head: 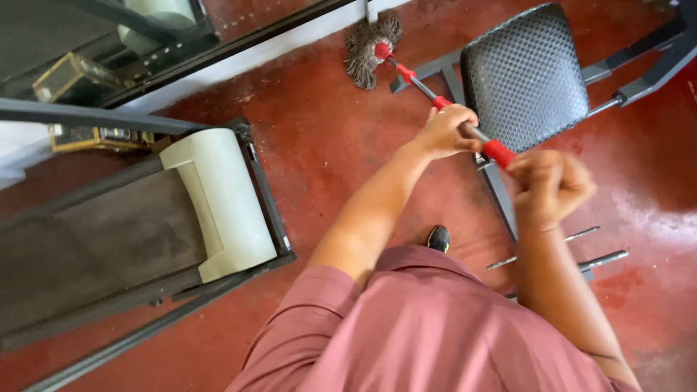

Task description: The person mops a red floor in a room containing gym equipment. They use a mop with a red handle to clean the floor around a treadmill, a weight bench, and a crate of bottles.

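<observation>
Mopping underway, judged partial: the red floor (319, 138) reads glossy and wet off to the right of the fingers, past the bench, duller and streaky to their left near the treadmill, so a good share likely remains. Floor is red-painted concrete, scuffed, with a white wall base running beyond the mop head and a mirror or glass panel above it. Treadmill (145, 225) sits well left of the fingers, dark belt, cream end roller cover, black frame rails. Padded bench (524, 72), black textured seat on grey legs, sits just beyond and under the fingers; the handle crosses its near edge. Person in a maroon shirt stands over it all, one dark shoe showing below the fingers. Mop (417, 81): metal shaft with red collars, angled away from the fingers toward the wall, string head (367, 51) flat on the floor at the wall base beside the bench leg. Left hand (450, 131) is clenched around the shaft mid-length; right hand (552, 185) is fisted on the top end just behind the red grip, somewhat blurred. Two metal pegs lie low under the right fingers.
</observation>
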